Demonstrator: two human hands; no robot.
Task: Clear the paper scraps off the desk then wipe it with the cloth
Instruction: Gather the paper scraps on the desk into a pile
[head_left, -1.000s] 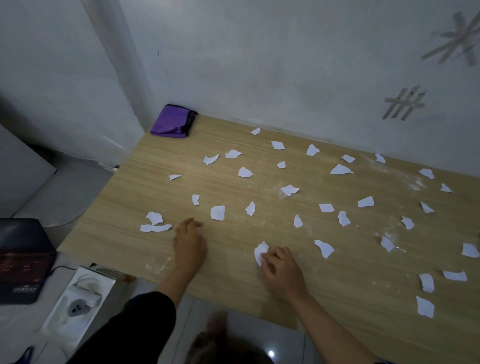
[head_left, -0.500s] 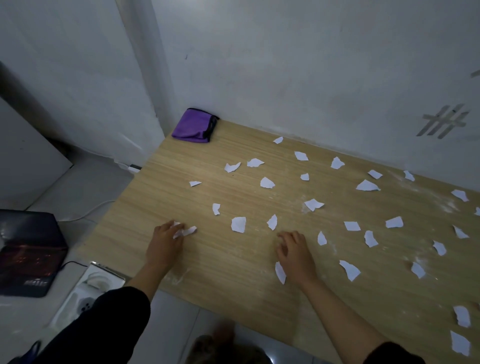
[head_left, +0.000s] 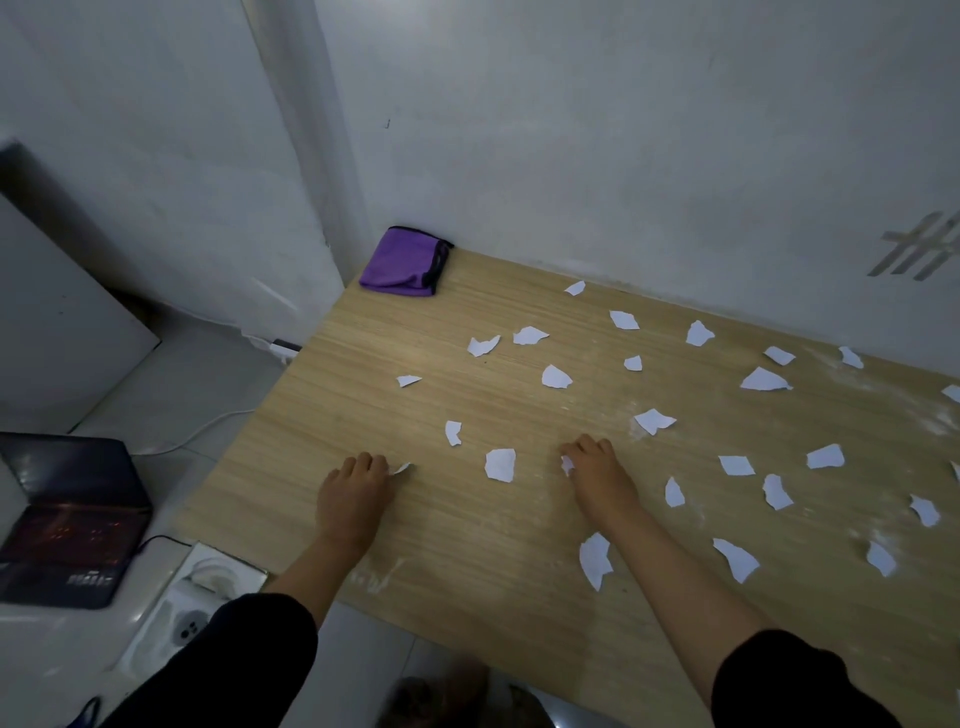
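Scraps (head_left: 500, 464) of torn white paper lie all over the wooden bench (head_left: 467, 571). Left hand (head_left: 353, 493) and right hand (head_left: 597, 470) each pinch one. Purple cloth (head_left: 402, 261) sits folded by the wall.

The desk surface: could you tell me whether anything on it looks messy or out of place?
Yes. Torn white paper scraps lie scattered across the wooden desk, and pale powdery smears mark its right side. The purple cloth sits folded in the far-left corner.
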